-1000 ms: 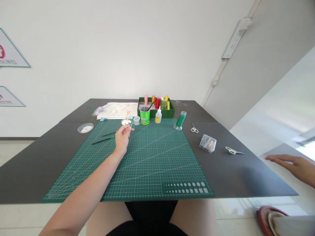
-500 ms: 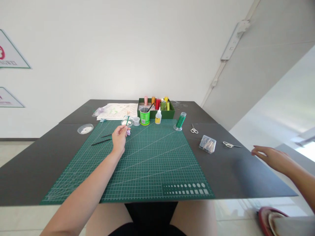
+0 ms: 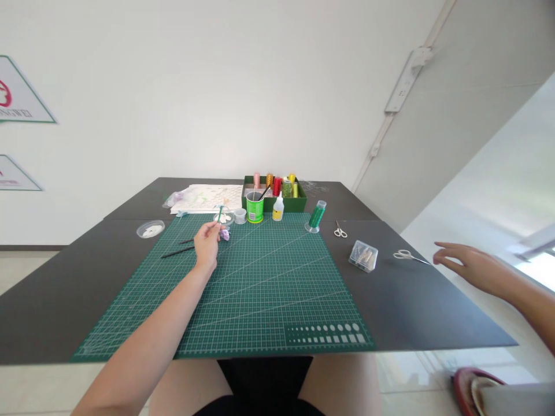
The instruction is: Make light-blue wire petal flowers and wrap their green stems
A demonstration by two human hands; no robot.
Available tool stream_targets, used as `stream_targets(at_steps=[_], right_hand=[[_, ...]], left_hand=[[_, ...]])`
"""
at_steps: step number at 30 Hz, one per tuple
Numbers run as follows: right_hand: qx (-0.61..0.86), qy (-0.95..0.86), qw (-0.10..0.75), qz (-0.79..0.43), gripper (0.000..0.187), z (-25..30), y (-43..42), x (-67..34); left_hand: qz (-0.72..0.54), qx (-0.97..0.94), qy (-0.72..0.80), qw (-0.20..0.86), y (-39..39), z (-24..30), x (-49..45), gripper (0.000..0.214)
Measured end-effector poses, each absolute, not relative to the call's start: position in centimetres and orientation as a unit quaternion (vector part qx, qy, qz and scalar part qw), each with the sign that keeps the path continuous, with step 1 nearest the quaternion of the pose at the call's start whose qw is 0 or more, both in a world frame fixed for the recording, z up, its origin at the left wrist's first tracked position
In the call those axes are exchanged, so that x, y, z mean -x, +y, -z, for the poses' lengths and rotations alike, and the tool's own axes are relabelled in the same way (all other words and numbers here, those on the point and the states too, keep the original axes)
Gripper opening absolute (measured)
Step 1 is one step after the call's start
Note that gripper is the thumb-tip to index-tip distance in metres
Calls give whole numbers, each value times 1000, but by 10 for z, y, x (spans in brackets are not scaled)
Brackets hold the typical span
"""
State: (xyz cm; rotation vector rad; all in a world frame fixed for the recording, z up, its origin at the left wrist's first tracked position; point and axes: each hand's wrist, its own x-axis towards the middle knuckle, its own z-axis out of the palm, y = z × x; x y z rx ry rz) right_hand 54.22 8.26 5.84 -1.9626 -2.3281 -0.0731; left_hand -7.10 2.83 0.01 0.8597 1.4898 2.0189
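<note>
My left hand (image 3: pixel 206 244) is pinched shut on a thin green stem (image 3: pixel 219 214), which stands up above the fingers. A small purple flower (image 3: pixel 224 234) shows right beside those fingertips; the hand partly hides how it joins the stem. Over the table's right side, my right hand (image 3: pixel 470 266) is open, with its fingers stretched forward and apart. Closest to it is a pair of white-handled scissors (image 3: pixel 404 254), its tip just short of the fingertips; whether they touch, I cannot tell. Two dark thin sticks (image 3: pixel 177 252) lie on the green cutting mat (image 3: pixel 269 277) beside my left hand.
At the back stand a green box (image 3: pixel 297 204) of thread spools, a green can (image 3: pixel 255 208), and a glue bottle (image 3: pixel 278 208). To the right are a green spool (image 3: pixel 317 216), smaller scissors (image 3: pixel 340 230) and a clear case (image 3: pixel 363 256). A dish (image 3: pixel 150 229) sits left.
My right hand has moved left, closer to the larger scissors. My left hand has shifted slightly left with the stem still pinched. The view has turned a little.
</note>
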Motion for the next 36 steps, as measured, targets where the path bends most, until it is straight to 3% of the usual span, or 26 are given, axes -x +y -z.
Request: stream_targets(at_steps=[10,18,23,27,32,36], right_hand=[[632,-761,114,-90,37,-58,75,-523],[623,-764,24,-166,35,-37,50,-518],[600,-757,-29,-255,45,-22,32,-526],[597,-742,-9,-305,52,-27,30,-537],[669,-715,74,-188,41,-45,52,-534],[698,-711,49,-77,34,-38,77,-505]], left_hand=[[-740,-311,541,253,29,-1,70,24],[-737,-312,542,255,28,-1,70,23],[-738,-307,544,256,30,0,70,25],[-748,-303,537,245,31,-2,77,27],[-764,-286,539,209,33,-7,89,29],[-761,-278,546,214,33,-5,90,29]])
